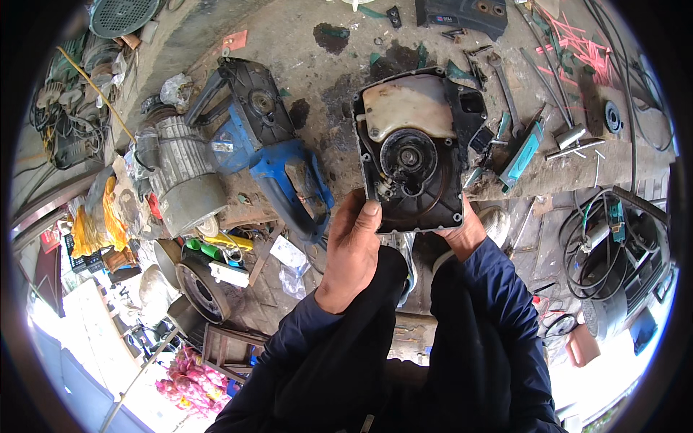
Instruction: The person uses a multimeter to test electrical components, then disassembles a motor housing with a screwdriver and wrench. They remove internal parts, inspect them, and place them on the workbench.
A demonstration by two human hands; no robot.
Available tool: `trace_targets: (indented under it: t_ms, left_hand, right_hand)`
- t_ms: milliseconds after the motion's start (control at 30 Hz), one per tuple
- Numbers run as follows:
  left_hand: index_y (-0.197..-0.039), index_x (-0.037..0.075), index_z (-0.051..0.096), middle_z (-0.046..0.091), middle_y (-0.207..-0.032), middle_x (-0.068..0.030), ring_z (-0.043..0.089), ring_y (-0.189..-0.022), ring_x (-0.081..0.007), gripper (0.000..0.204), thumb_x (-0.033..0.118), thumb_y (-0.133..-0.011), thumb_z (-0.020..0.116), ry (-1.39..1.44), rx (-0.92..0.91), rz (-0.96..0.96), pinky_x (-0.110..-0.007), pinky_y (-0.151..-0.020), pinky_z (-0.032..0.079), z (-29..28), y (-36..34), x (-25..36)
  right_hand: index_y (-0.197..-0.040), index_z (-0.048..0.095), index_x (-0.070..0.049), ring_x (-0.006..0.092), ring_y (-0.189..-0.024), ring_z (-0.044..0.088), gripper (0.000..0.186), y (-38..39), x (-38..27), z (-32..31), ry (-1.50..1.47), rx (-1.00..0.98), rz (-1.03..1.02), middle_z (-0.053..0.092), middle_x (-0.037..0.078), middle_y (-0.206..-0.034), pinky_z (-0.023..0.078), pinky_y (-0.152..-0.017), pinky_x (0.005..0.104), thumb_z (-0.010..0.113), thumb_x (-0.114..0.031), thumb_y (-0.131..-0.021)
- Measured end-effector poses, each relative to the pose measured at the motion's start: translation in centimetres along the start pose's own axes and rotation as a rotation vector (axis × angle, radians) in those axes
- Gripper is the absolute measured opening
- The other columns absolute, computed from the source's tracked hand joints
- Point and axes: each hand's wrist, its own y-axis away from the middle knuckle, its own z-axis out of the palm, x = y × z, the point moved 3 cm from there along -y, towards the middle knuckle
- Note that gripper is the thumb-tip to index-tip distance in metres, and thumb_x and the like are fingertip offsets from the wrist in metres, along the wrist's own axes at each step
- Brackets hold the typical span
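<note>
Both my hands hold a black power-tool housing (pixel 426 206), its inner side turned up toward me. A yellowed plastic tank (pixel 408 107) sits in its upper part, with a round dark hub (pixel 408 156) below. My left hand (pixel 354 245) is closed on the lower left edge, thumb on top. My right hand (pixel 465 232) supports the lower right corner, its fingers mostly hidden beneath. To the left lies a blue power-tool body (pixel 278 169) with a loop handle and a black plate (pixel 256 97) at its far end.
A grey electric motor (pixel 184 169) stands left of the blue tool. On the right are a wrench (pixel 505 94), a teal-handled tool (pixel 521 155), a T-handled tool (pixel 570 141) and pink strips (pixel 577 47). Cables (pixel 592 245) coil at far right. A black cover (pixel 462 16) lies at the back.
</note>
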Motion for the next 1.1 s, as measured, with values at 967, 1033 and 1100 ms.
trace_targets:
  t_ms: [967, 1033, 1100]
  left_hand:
    - [-0.143, -0.001, 0.054, 0.063, -0.142, -0.0117, 0.059, -0.133, -0.0251, 0.037, 0.019, -0.112, 0.054, 0.022, -0.021, 0.047, -0.048, -0.118, 0.042, 0.1, -0.3, -0.1]
    - [-0.142, -0.001, 0.055, 0.063, -0.141, -0.0118, 0.059, -0.132, -0.0251, 0.036, 0.018, -0.112, 0.054, 0.036, -0.023, 0.058, -0.048, -0.117, 0.042, 0.1, -0.3, -0.2]
    - [-0.141, -0.001, 0.055, 0.063, -0.141, -0.012, 0.059, -0.132, -0.0252, 0.034, 0.017, -0.112, 0.054, 0.048, -0.018, 0.063, -0.048, -0.117, 0.042, -0.1, -0.3, -0.2]
  right_hand:
    - [-0.127, 0.065, 0.002, 0.026, -0.1, 0.073, 0.031, -1.9, 0.0, 0.0, 0.085, -0.023, -0.058, 0.074, 0.015, -0.119, 0.064, -0.089, 0.0429, 0.055, -0.02, -0.108]
    - [-0.127, 0.065, 0.002, 0.0263, -0.101, 0.073, 0.031, -1.7, 0.4, 0.4, 0.028, -0.104, -0.026, 0.074, 0.015, -0.119, 0.064, -0.09, 0.0431, 0.054, -0.021, -0.109]
    - [-0.128, 0.065, 0.001, 0.0271, -0.103, 0.073, 0.033, -1.5, 0.4, 0.5, -0.017, -0.058, -0.034, 0.073, 0.015, -0.121, 0.063, -0.093, 0.0443, 0.051, -0.023, -0.11]
